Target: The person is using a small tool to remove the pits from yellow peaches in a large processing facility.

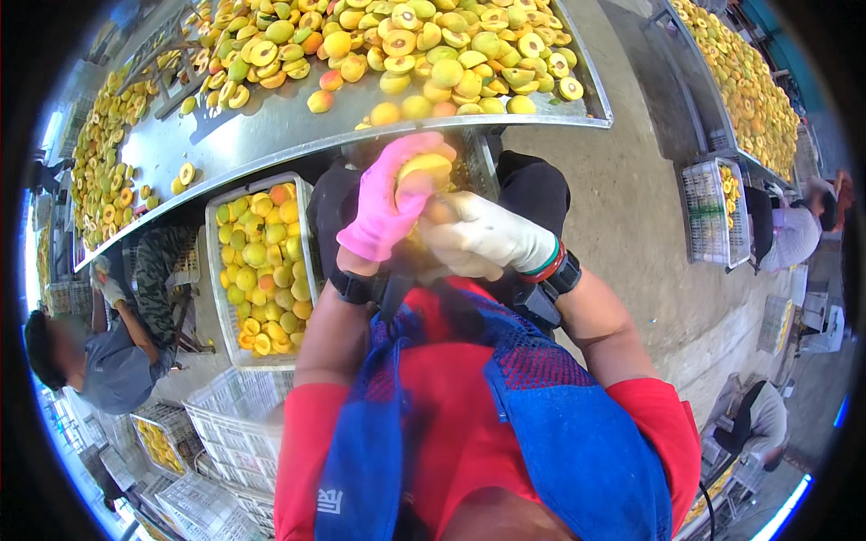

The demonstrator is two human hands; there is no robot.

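Note:
My left hand (385,199), in a pink glove, is closed around a yellow peach (427,169) just below the near edge of the steel table. Close beside it is my right hand (490,233), in a white glove with the fingers curled. Motion blurs the right fingertips, so whatever they may hold cannot be made out. Both hands are over my lap, between my knees. Beyond them, halved and whole peaches (399,42) are heaped on the steel table (270,138); many cut faces show a brown pit or hollow.
Left of my legs stands a white plastic crate (308,233) of peaches, with an empty-looking crate (233,419) behind it. A co-worker (122,365) sits at left. Another table of peaches (744,81) and a seated person (795,230) are at right. The table's raised metal rim (514,123) borders my hands.

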